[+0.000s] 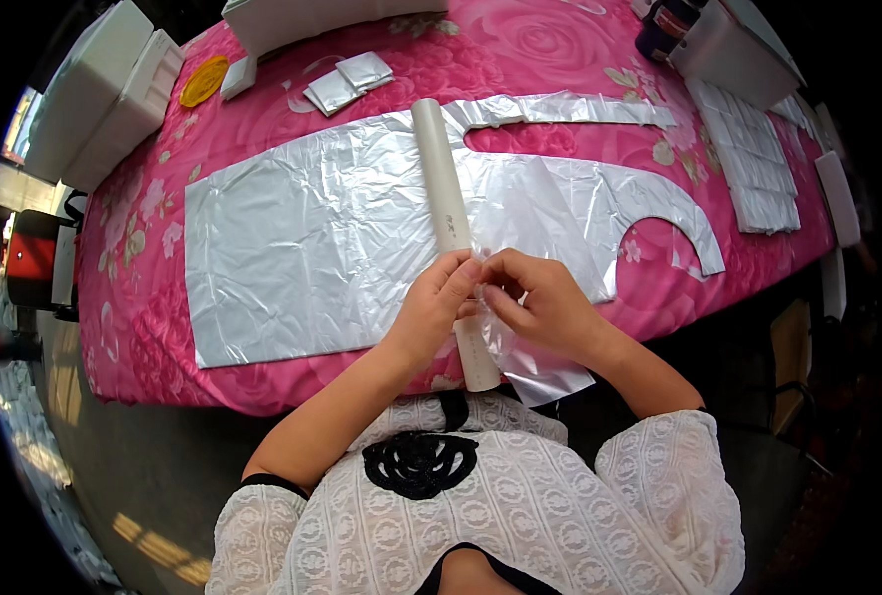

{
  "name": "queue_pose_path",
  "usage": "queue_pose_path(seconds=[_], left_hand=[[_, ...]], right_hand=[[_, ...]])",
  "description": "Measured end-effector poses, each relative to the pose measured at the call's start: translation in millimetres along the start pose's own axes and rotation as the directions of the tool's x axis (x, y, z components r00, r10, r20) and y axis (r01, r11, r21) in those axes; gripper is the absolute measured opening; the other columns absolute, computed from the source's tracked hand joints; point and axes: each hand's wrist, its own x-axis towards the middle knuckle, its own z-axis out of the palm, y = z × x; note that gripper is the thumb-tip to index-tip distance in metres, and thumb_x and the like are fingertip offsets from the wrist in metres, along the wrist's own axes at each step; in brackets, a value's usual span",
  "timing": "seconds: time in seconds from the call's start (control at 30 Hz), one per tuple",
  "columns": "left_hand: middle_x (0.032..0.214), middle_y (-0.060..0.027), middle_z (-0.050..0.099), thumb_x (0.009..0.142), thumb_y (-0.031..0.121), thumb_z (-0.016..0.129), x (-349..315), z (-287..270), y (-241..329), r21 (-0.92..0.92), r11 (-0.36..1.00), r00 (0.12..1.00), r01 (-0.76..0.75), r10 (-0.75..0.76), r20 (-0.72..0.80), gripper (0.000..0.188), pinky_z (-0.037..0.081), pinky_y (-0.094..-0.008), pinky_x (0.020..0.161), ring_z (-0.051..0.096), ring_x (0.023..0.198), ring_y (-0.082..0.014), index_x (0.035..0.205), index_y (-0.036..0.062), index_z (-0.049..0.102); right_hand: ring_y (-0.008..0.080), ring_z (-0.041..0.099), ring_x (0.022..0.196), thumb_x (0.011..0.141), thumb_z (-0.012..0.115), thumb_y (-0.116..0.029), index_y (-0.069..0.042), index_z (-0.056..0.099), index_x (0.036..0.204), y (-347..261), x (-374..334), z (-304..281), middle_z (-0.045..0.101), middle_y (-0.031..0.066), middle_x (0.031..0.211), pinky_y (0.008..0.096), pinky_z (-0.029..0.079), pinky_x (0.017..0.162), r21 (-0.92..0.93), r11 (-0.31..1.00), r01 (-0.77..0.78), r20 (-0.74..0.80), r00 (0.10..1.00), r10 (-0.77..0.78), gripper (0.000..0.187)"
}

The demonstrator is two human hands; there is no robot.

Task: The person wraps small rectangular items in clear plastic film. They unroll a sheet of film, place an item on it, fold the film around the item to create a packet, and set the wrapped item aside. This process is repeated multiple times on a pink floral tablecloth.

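Both hands meet above a cream plastic pipe (441, 178), which lies across a flat, wrinkled stack of thin silvery plastic aprons (292, 238). My left hand (443, 297) is closed, thumb and fingertips pinching thin plastic film. Close against it, my right hand (530, 293) pinches the same film with bent fingers. This loose plastic film (540, 372), shiny and see-through, is folded back by the right hand and hangs toward the table's near edge. Curved cut-outs and straps of the aprons spread to the right. What lies exactly between the fingertips is partly hidden.
Small folded silvery packets (350, 83) and a yellow round lid (204, 81) lie at the back left. White foam boxes (114, 94) stand at the far left. At right are folded plastic bundles (748, 164), a dark bottle (667, 30) and a box. A pink floral cloth (153, 327) covers the table.
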Motion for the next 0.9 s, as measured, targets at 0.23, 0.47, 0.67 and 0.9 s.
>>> queue_pose_path(seconds=[0.23,0.47,0.67,0.9], left_hand=[[0.087,-0.0058,0.064,0.088,0.02,0.055,-11,-38,5,-0.065,0.982,0.962,0.179,-0.189,-0.198,0.024,0.049,-0.0241,0.066,0.059,0.074,-0.0098,0.1,-0.0009,0.06],[0.086,-0.0029,0.062,0.094,0.022,0.049,-21,-38,-11,0.221,0.974,0.995,0.041,-0.019,-0.101,0.026,0.045,-0.0214,0.069,0.055,0.077,-0.0069,0.103,-0.0001,0.059],[0.097,-0.0045,0.061,0.094,0.02,0.047,-24,-32,2,0.276,0.961,0.996,0.004,0.022,-0.09,0.026,0.043,-0.0235,0.078,0.053,0.09,-0.0086,0.107,-0.0001,0.058],[0.106,-0.0066,0.058,0.094,0.02,0.047,-26,-27,-10,0.28,0.954,0.977,-0.103,0.151,-0.152,0.028,0.042,-0.0252,0.083,0.053,0.096,-0.0119,0.112,-0.0005,0.056]], right_hand=[[0.025,0.061,0.079,0.075,0.065,-0.012,-0.004,0.057,0.102,3,4,21,0.057,0.0117,0.097,0.034,0.049,0.071,-0.054,0.967,0.247,-0.009,0.969,-0.248,0.03],[0.0186,0.062,0.065,0.075,0.069,-0.019,-0.001,0.059,0.093,6,10,35,0.063,0.012,0.081,0.0293,0.049,0.06,-0.003,0.992,-0.123,-0.015,0.992,0.122,0.027],[0.0143,0.061,0.062,0.077,0.067,-0.016,0.0,0.06,0.087,3,16,39,0.064,0.0101,0.075,0.0264,0.048,0.058,0.254,0.965,-0.067,-0.114,0.989,0.099,0.02],[0.0071,0.055,0.059,0.076,0.069,-0.012,0.001,0.06,0.08,3,12,41,0.061,0.0028,0.071,0.0219,0.045,0.056,0.318,0.926,-0.206,0.039,0.978,0.204,0.016]])
